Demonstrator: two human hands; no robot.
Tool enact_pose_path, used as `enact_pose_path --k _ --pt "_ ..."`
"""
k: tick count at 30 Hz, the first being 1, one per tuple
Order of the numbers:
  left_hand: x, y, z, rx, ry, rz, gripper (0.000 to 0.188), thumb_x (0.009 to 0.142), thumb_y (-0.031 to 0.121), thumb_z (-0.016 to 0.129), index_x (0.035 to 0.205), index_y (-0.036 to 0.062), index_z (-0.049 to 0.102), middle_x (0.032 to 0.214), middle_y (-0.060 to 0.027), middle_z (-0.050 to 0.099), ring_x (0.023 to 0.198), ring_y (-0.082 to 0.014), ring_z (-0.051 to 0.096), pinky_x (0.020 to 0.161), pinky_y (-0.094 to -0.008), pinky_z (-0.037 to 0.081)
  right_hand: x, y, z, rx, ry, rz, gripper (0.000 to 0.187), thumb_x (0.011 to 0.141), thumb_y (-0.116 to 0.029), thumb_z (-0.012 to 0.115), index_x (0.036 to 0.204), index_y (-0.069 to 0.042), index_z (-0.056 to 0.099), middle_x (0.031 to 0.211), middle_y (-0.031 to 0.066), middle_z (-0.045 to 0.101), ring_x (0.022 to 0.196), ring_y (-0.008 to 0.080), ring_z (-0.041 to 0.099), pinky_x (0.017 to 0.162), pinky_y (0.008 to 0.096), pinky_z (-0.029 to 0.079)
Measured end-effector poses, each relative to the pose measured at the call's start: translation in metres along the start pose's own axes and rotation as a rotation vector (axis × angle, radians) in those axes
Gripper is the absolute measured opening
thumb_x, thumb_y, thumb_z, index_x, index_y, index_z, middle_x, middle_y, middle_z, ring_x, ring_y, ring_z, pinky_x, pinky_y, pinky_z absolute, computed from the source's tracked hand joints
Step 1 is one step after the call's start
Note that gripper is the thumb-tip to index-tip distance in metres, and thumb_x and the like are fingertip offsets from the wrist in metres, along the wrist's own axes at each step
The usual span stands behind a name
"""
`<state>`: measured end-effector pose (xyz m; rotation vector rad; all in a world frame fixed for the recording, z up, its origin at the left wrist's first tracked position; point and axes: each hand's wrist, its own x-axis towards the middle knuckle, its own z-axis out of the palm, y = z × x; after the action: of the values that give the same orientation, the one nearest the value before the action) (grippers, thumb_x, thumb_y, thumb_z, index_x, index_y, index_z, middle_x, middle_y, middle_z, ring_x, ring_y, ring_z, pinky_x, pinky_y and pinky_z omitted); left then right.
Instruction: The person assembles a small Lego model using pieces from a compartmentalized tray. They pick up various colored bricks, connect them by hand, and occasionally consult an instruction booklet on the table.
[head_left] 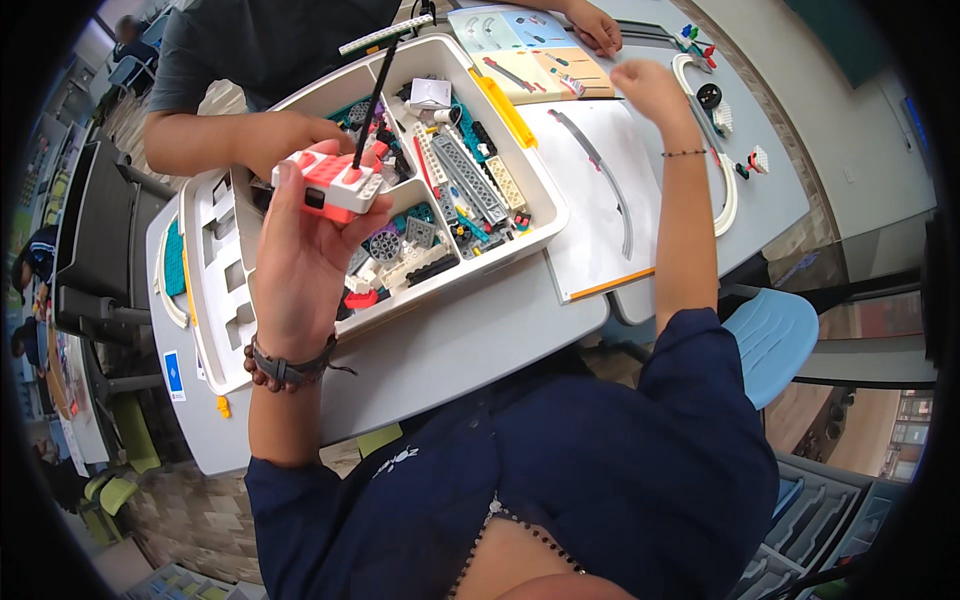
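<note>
Coral-and-white motor block point(335, 185) with a black axle point(372, 100) sits clasped in the raised left hand point(300, 255) above the parts tray point(500, 235). Right hand point(648, 90) hovers loosely curled, holding nothing, over a white sheet point(600, 200).

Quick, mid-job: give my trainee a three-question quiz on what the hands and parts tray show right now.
1. True or false: the left hand holds a red and white block with a black rod standing in it.
2. Which is the right hand over? A) the parts tray B) the white sheet C) the blue chair
3. What is on the left wrist?

Key: 1 true; 2 B; 3 a dark bracelet.
</note>
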<state>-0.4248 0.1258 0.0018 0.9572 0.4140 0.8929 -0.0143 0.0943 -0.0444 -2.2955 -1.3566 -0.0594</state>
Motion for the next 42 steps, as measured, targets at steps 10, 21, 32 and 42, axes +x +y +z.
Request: enact_pose_path --k 10,21,32,42 --pt "-0.002 -0.005 -0.001 -0.039 -0.058 -0.102 0.038 0.092 0.033 0.036 0.113 0.0017 0.042 0.099 -0.0121 0.057 0.085 -0.0208 0.06 0.076 -0.0298 0.049 -0.016 0.029 0.051 -0.006 0.015 0.197 0.031 0.077 -0.026 0.051 0.098 -0.006 0.062 0.092 0.0168 0.061 0.086 0.0306 0.058 0.076 0.0368 0.045" --pt "-0.004 -0.005 0.006 0.11 -0.098 -0.232 0.052 0.092 0.041 0.025 0.122 0.0009 0.038 0.091 -0.0104 0.058 0.073 -0.0125 0.058 0.058 -0.024 0.049 -0.021 -0.004 0.032 0.381 0.441 -0.046 0.024 0.081 -0.023 0.057 0.09 -0.002 0.064 0.082 0.0114 0.064 0.073 0.0173 0.061 0.065 0.0273 0.046" --pt "-0.02 -0.003 0.018 0.164 -0.321 -0.409 0.048 0.093 0.041 0.026 0.113 0.0029 0.048 0.078 -0.0025 0.054 0.06 -0.0054 0.049 0.049 -0.0183 0.041 -0.153 -0.172 -0.002 1.261 -0.021 -0.739 0.013 0.076 -0.002 0.061 0.088 0.003 0.059 0.084 0.0122 0.064 0.08 0.0191 0.061 0.083 0.039 0.043" --pt "-0.022 -0.013 0.024 0.322 -0.31 -0.32 0.056 0.09 0.05 0.019 0.112 0.0031 0.041 0.076 -0.0077 0.057 0.064 -0.01 0.056 0.052 -0.0185 0.042 -0.16 -0.171 -0.006 0.975 0.123 -0.846 0.016 0.072 -0.006 0.066 0.088 -0.006 0.062 0.083 0.0049 0.065 0.072 0.0172 0.06 0.079 0.0366 0.043"
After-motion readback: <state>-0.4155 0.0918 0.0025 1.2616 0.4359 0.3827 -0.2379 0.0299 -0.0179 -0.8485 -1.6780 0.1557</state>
